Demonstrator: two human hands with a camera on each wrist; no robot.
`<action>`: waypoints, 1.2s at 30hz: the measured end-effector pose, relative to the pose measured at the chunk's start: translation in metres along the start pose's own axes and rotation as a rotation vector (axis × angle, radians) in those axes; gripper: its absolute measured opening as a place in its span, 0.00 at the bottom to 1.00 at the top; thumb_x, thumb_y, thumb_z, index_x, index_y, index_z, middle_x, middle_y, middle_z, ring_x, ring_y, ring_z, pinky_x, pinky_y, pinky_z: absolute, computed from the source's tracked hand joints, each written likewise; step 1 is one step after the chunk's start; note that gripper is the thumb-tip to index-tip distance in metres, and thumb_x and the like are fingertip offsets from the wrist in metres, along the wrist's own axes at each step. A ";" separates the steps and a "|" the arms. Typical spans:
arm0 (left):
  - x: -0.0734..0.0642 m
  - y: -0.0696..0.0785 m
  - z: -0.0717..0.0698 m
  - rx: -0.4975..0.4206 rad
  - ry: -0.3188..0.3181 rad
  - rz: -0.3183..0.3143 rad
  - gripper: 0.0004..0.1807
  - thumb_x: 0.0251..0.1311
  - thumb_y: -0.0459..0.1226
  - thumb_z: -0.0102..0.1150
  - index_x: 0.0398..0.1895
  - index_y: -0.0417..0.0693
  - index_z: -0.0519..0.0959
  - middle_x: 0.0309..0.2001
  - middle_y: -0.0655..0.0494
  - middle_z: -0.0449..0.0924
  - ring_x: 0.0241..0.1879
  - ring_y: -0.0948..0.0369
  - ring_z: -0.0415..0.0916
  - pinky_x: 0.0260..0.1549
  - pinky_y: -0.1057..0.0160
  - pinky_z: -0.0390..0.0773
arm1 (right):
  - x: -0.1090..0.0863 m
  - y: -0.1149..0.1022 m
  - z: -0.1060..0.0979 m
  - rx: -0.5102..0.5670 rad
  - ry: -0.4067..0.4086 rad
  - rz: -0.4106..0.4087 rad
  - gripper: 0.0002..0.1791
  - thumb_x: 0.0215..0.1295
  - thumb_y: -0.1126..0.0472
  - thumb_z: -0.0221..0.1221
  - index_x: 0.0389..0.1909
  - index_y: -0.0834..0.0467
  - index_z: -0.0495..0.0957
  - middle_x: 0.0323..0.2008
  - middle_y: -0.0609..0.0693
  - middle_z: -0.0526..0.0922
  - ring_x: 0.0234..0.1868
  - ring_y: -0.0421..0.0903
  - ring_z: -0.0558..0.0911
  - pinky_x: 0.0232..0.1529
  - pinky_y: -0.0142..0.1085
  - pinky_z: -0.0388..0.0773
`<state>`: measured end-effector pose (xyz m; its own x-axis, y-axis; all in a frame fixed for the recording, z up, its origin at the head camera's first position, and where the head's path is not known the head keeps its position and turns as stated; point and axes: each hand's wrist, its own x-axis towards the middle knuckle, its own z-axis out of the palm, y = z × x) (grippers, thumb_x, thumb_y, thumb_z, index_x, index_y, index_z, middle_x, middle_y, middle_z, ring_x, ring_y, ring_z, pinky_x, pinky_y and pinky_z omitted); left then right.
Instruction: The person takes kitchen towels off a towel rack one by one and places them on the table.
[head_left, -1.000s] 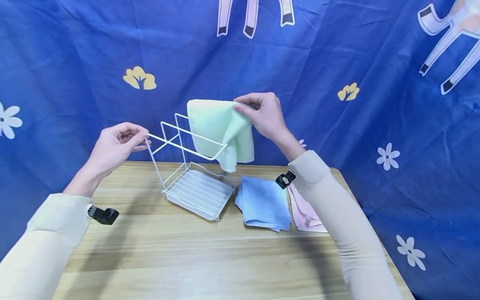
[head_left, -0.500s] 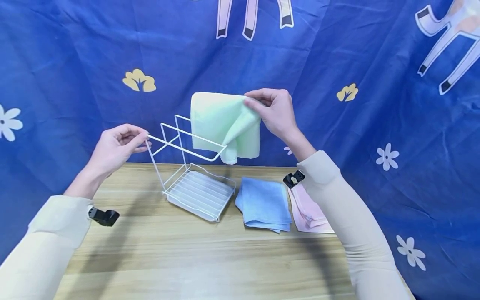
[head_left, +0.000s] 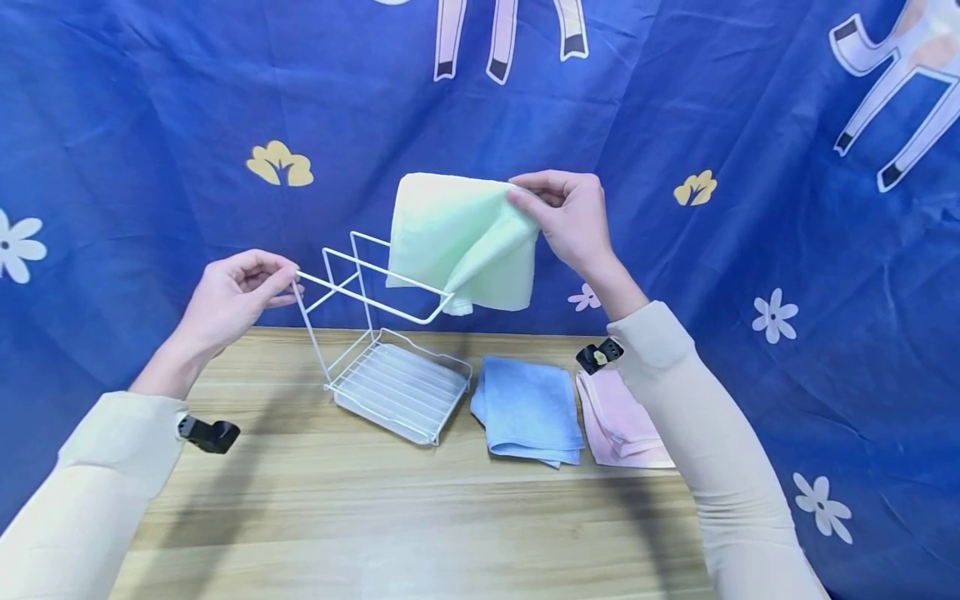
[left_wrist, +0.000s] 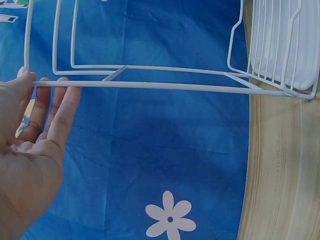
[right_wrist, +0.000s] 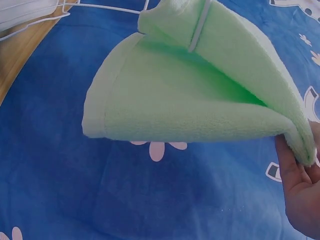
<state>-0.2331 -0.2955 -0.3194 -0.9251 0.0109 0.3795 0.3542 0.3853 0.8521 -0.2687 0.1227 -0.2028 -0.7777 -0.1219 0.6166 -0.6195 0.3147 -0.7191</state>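
A white wire rack [head_left: 367, 296] stands on the table, with rails at the top and a tray [head_left: 401, 392] at its base. My left hand [head_left: 240, 287] pinches the top near corner of its frame between thumb and fingers; the left wrist view shows the thumb over the white wire [left_wrist: 150, 85] and fingers under it. My right hand [head_left: 573, 212] pinches the upper right corner of a light green towel [head_left: 465, 233]. The towel hangs behind the rack's front rail, its lower edge overlapping the rail end. In the right wrist view the towel [right_wrist: 175, 95] shows a deep fold.
A folded blue towel [head_left: 532, 408] lies on the wooden table [head_left: 420, 517] right of the rack. Next to it is a folded pink towel [head_left: 618, 421], partly hidden by the right sleeve [head_left: 697, 408]. A blue patterned curtain [head_left: 525, 125] hangs behind.
My right hand has moved up and to the right, drawing the green towel with it and lifting its lower edge. My left hand has stayed at the rack's corner.
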 end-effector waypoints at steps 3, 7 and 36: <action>-0.001 0.001 0.000 0.001 0.000 -0.001 0.05 0.75 0.39 0.62 0.47 0.50 0.84 0.36 0.78 0.87 0.36 0.75 0.87 0.40 0.75 0.92 | 0.000 0.000 -0.002 0.004 0.004 0.001 0.11 0.67 0.61 0.73 0.46 0.61 0.91 0.45 0.60 0.93 0.36 0.33 0.90 0.39 0.26 0.90; -0.001 0.001 0.000 -0.005 0.000 -0.002 0.05 0.75 0.39 0.62 0.46 0.51 0.84 0.36 0.78 0.87 0.36 0.75 0.87 0.41 0.74 0.92 | 0.000 0.001 -0.007 0.009 0.018 0.000 0.11 0.67 0.61 0.73 0.46 0.61 0.91 0.45 0.59 0.93 0.36 0.34 0.90 0.39 0.26 0.90; -0.002 0.000 0.000 0.002 -0.001 0.004 0.06 0.75 0.39 0.62 0.48 0.49 0.84 0.37 0.77 0.86 0.36 0.75 0.86 0.40 0.75 0.92 | -0.006 0.002 -0.063 0.035 0.081 0.017 0.11 0.66 0.62 0.72 0.46 0.63 0.90 0.39 0.44 0.93 0.37 0.36 0.91 0.42 0.24 0.92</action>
<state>-0.2314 -0.2955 -0.3197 -0.9239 0.0134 0.3824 0.3574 0.3873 0.8499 -0.2587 0.1838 -0.1880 -0.7776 -0.0399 0.6275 -0.6111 0.2824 -0.7394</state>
